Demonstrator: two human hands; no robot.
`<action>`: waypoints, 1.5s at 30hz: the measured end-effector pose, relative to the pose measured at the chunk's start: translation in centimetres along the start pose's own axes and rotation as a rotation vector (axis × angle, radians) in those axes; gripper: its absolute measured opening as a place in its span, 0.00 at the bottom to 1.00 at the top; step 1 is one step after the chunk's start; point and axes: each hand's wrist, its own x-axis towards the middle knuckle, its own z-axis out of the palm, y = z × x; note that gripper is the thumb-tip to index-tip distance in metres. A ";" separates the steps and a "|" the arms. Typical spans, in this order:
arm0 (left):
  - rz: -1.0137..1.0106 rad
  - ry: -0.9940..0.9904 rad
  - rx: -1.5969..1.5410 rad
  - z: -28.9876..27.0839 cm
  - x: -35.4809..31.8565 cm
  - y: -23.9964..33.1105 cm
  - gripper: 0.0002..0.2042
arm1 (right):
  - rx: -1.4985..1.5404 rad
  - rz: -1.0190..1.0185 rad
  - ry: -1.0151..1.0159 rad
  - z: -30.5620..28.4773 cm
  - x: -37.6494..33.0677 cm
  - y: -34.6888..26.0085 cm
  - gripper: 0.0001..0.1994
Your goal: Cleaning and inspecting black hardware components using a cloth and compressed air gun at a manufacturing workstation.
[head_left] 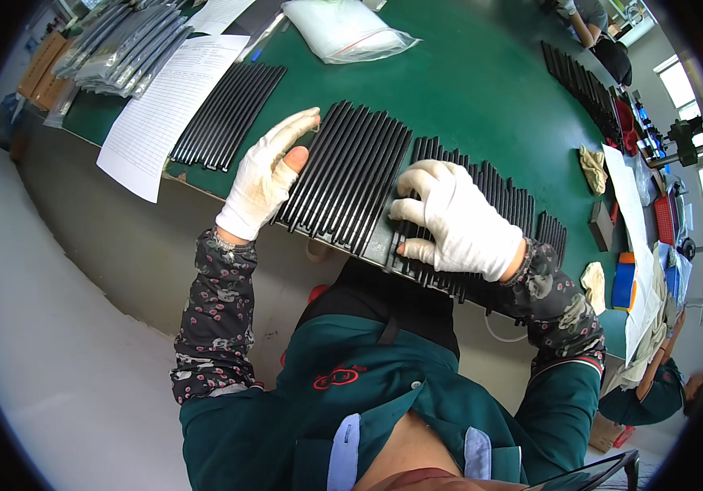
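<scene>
While both gloved hands lay on the row of black strips (350,176) at the near edge of the green counter (466,90), neither pinched anything — the left hand (265,178) rested flat against the row's left side, fingers together, and the right hand (456,219) pressed down with fingers slightly spread. Another batch of strips (229,114) lay beside a printed sheet (167,110).

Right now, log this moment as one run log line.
left hand: flat against side of black rod row | right hand: pressing on second rod row | surface: green table | paper sheet left
</scene>
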 end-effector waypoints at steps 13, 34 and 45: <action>0.029 0.036 0.001 0.5 0.1 0.0 0.19 | -0.018 -0.008 -0.010 0.8 1.3 0.2 0.26; 0.030 -0.022 0.183 1.1 0.2 0.8 0.23 | -0.003 0.063 0.030 0.9 3.8 -0.2 0.24; 0.035 -0.013 0.173 1.3 0.1 0.6 0.24 | -0.024 0.019 0.070 1.0 4.9 -0.2 0.21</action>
